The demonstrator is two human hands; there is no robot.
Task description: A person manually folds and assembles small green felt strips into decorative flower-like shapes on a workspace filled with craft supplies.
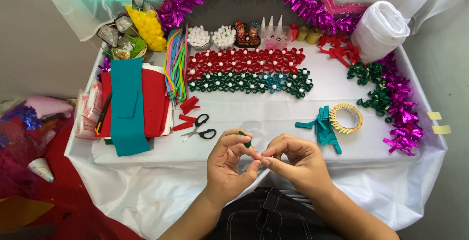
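Observation:
My left hand point(229, 164) pinches a small dark green felt loop point(245, 139) between thumb and fingers at the table's front edge. My right hand point(292, 161) is beside it, fingertips touching the left hand's fingers, pinched together on something too small to make out. Black-handled scissors point(201, 127) lie just beyond my left hand. Teal felt strips point(323, 126) and a roll of tape point(346, 117) lie beyond my right hand. Further back are rows of finished red felt flowers point(244, 60) and green felt flowers point(249, 81) with white centres.
Red and teal felt sheets point(131, 102) are stacked at the left, with coloured pipe cleaners point(176, 64) beside them. Bowls of white pompoms point(211, 37), a yellow pompom bag point(148, 26), a white fabric roll point(380, 30), green loops point(375, 83) and magenta tinsel point(400, 108) ring the white-covered table point(273, 108).

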